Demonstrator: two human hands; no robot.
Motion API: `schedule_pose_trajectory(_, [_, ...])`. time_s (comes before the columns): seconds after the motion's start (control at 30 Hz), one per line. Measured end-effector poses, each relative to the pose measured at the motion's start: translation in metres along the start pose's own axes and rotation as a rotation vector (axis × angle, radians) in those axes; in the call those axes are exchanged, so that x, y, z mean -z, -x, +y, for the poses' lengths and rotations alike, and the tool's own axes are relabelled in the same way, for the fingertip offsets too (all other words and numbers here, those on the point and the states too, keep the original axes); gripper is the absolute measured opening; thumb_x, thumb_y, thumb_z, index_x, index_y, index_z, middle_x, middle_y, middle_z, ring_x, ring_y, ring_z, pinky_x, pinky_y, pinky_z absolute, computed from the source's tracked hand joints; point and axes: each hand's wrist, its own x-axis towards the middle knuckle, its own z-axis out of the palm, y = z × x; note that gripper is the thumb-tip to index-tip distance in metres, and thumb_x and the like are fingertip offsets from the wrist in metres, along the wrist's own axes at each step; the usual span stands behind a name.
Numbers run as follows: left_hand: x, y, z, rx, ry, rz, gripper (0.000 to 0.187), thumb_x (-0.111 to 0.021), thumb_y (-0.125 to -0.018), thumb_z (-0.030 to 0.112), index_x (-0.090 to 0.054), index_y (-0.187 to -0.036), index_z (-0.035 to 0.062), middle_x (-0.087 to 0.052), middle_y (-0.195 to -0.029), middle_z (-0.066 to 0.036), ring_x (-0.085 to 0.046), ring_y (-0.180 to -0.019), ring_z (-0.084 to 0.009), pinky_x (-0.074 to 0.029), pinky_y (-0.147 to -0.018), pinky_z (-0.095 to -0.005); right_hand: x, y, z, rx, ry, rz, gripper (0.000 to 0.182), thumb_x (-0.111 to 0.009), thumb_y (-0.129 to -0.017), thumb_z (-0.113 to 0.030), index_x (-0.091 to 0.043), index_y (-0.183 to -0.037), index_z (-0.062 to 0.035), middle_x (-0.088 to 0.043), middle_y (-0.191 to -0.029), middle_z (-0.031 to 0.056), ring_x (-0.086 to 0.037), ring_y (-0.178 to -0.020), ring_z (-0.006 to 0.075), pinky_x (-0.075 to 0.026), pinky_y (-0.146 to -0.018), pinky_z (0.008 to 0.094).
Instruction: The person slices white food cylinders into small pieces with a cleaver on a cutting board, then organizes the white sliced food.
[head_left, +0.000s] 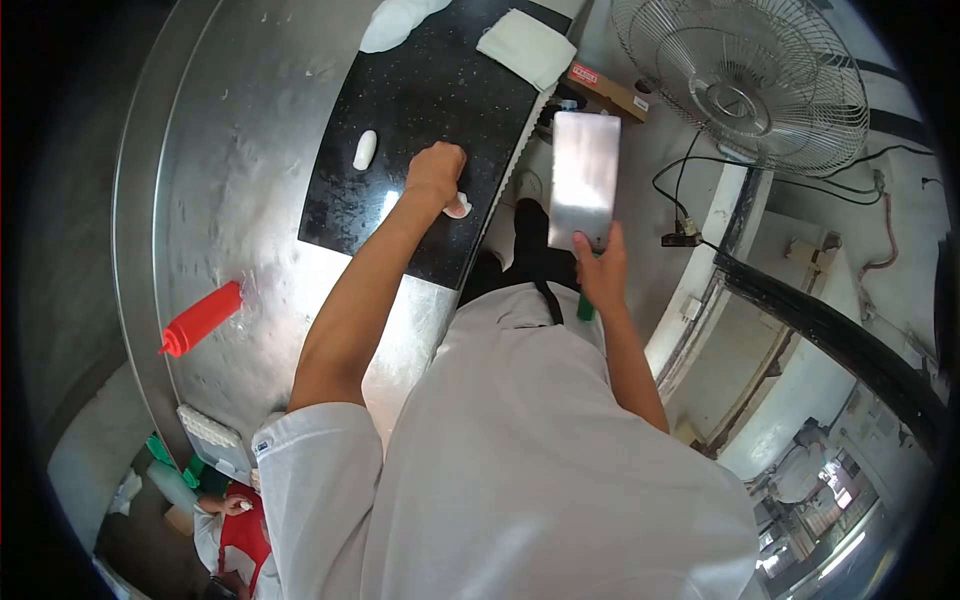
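My left hand [437, 176] is closed in a fist on the black speckled board [430, 90]. A bit of white dough [460, 207] shows at its lower edge, with the rest hidden under the hand. To the left on the board lies a small smooth white dough piece [365, 150]. In my right hand [602, 270] is a cleaver [584, 175] with a wide shiny blade and a green handle, held up beyond the board's right edge. A white lump [395, 22] rests at the board's far end, near a folded white cloth [528, 48].
A red squeeze bottle [203, 318] lies on the steel table [250, 180]. At the right stand a wire-caged fan [735, 100] and a cardboard box [608, 92], with a power strip [682, 240] and cables. Another person in a red apron [243, 530] is at lower left.
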Motion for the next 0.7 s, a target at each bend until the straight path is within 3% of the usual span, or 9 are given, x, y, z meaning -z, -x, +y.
schedule_pose_trajectory(0.13, [0.002, 0.001, 0.003, 0.003, -0.044, -0.014, 0.048, -0.100, -0.049, 0.014, -0.072, -0.087, 0.0051, -0.075, -0.104, -0.016, -0.072, -0.104, -0.0360, -0.058, -0.089, -0.0436, 0.001, -0.016, -0.005, 0.127, 0.037, -0.108, 0.031, -0.072, -0.096, -0.018, -0.054, -0.115, -0.0009, -0.068, -0.074, 0.0102, -0.063, -0.056, 0.0176, -0.050, -0.054, 0.0350])
schedule_pose_trajectory(0.2, [0.001, 0.007, -0.006, -0.113, -0.054, -0.010, 0.051, -0.099, -0.051, 0.020, -0.070, -0.091, 0.0054, -0.074, -0.107, -0.016, -0.072, -0.103, -0.0349, -0.058, -0.089, -0.0420, 0.005, -0.035, -0.012, 0.300, 0.082, -0.109, 0.034, -0.074, -0.095, -0.020, -0.055, -0.115, 0.0000, -0.072, -0.085, 0.0151, -0.070, -0.070, 0.0267, -0.054, -0.065, 0.0387])
schedule_pose_trajectory(0.27, [0.007, -0.004, -0.005, -0.138, 0.069, -0.061, 0.056, -0.098, -0.054, 0.029, -0.069, -0.097, 0.0061, -0.072, -0.112, -0.016, -0.070, -0.105, -0.0339, -0.057, -0.091, -0.0414, 0.019, -0.058, -0.028, 0.382, 0.164, -0.157, 0.035, -0.074, -0.094, -0.023, -0.056, -0.113, -0.0001, -0.073, -0.090, 0.0170, -0.071, -0.077, 0.0297, -0.054, -0.071, 0.0400])
schedule_pose_trajectory(0.33, [0.016, -0.010, 0.000, -0.054, 0.332, -0.191, 0.063, -0.095, -0.058, 0.039, -0.068, -0.105, 0.0072, -0.070, -0.120, -0.016, -0.067, -0.111, -0.0330, -0.055, -0.094, -0.0416, 0.026, -0.082, -0.044, 0.443, 0.190, -0.140, 0.035, -0.075, -0.094, -0.026, -0.058, -0.110, 0.0001, -0.073, -0.090, 0.0174, -0.071, -0.078, 0.0290, -0.054, -0.072, 0.0402])
schedule_pose_trajectory(0.37, [0.014, -0.013, 0.015, -0.065, 0.218, 0.017, 0.079, -0.085, -0.069, 0.058, -0.063, -0.127, 0.0105, -0.058, -0.141, -0.018, -0.053, -0.133, -0.0342, -0.042, -0.112, -0.0495, 0.029, -0.088, -0.047, 0.469, 0.206, -0.145, 0.035, -0.075, -0.094, -0.027, -0.059, -0.109, 0.0002, -0.073, -0.090, 0.0177, -0.072, -0.079, 0.0286, -0.054, -0.073, 0.0403])
schedule_pose_trajectory(0.47, [-0.047, -0.023, 0.045, -0.118, 0.081, 0.540, 0.093, -0.070, -0.077, 0.073, -0.052, -0.147, 0.0145, -0.041, -0.157, -0.018, -0.029, -0.152, -0.0348, -0.021, -0.122, -0.0625, 0.032, -0.119, -0.058, 0.303, 0.174, -0.202, 0.036, -0.075, -0.094, -0.029, -0.060, -0.106, 0.0015, -0.072, -0.091, 0.0184, -0.071, -0.081, 0.0276, -0.053, -0.074, 0.0399])
schedule_pose_trajectory(0.57, [-0.061, -0.015, 0.036, -0.215, -0.082, 0.539, 0.096, -0.060, -0.082, 0.078, -0.043, -0.156, 0.0185, -0.029, -0.166, -0.014, -0.015, -0.158, -0.0316, -0.006, -0.123, -0.0669, 0.026, -0.144, -0.068, 0.313, 0.130, -0.175, 0.037, -0.074, -0.095, -0.030, -0.060, -0.106, 0.0025, -0.072, -0.090, 0.0177, -0.069, -0.080, 0.0256, -0.053, -0.074, 0.0395])
schedule_pose_trajectory(0.67, [-0.046, -0.014, 0.041, -0.145, -0.016, 0.420, 0.097, -0.062, -0.080, 0.076, -0.044, -0.156, 0.0172, -0.026, -0.169, -0.011, -0.013, -0.159, -0.0305, -0.006, -0.125, -0.0644, 0.013, -0.178, -0.075, 0.390, 0.083, -0.195, 0.034, -0.069, -0.100, -0.030, -0.061, -0.112, -0.0004, -0.060, -0.075, 0.0028, -0.052, -0.057, 0.0092, -0.042, -0.052, 0.0277])
schedule_pose_trajectory(0.7, [-0.050, -0.017, 0.035, -0.178, -0.016, 0.470, 0.099, -0.062, -0.078, 0.079, -0.048, -0.149, 0.0116, -0.030, -0.166, -0.012, -0.020, -0.156, -0.0344, -0.008, -0.124, -0.0633, 0.009, -0.187, -0.075, 0.403, 0.073, -0.206, 0.033, -0.068, -0.102, -0.031, -0.061, -0.115, -0.0007, -0.057, -0.073, -0.0001, -0.049, -0.053, 0.0060, -0.040, -0.048, 0.0250])
